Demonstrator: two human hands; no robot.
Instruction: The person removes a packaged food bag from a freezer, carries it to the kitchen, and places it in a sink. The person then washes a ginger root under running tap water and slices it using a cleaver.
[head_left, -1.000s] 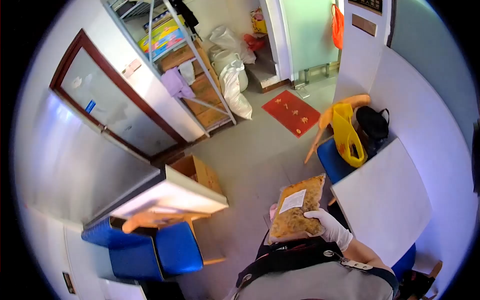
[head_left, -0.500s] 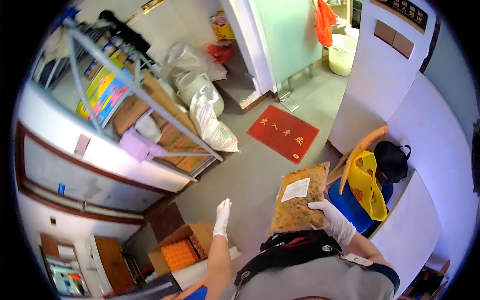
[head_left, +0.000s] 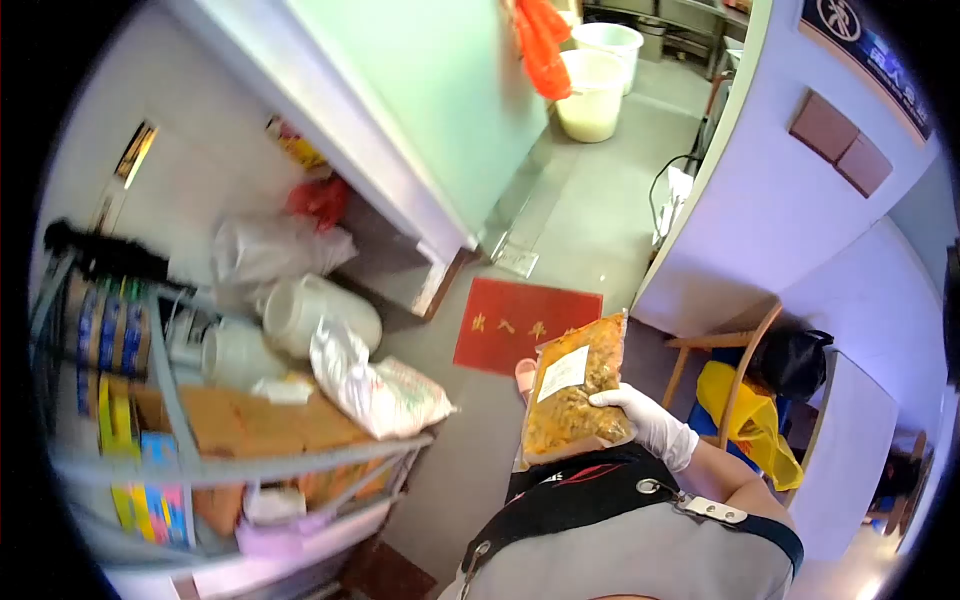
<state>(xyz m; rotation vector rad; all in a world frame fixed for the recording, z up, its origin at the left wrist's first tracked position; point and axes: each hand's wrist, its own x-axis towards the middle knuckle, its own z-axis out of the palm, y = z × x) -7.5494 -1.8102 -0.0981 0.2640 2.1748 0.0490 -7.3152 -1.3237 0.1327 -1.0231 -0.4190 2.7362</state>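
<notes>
My right hand [head_left: 648, 424], in a white glove, grips the right side of a clear plastic bag [head_left: 585, 412] filled with orange-brown food. A white label [head_left: 564, 372] is on the bag's upper left. The bag is held upright and slightly tilted in front of the black apron [head_left: 560, 510]. My left hand is out of the frame. Below and beyond the bag lies a red doormat [head_left: 500, 325] with gold characters, and a pink slipper [head_left: 525, 377] shows at the bag's left edge.
At the left stands a metal rack [head_left: 175, 390] with cardboard boxes [head_left: 265, 415], beside a white sack [head_left: 375, 390]. White buckets [head_left: 590, 95] stand beyond the doorway. At the right are a wooden chair [head_left: 752, 350], a yellow bag [head_left: 745, 410] and a white table [head_left: 850, 440].
The view has turned and moved closer to the doormat and doorway. My left hand has left the frame. The bag is still in my right hand.
</notes>
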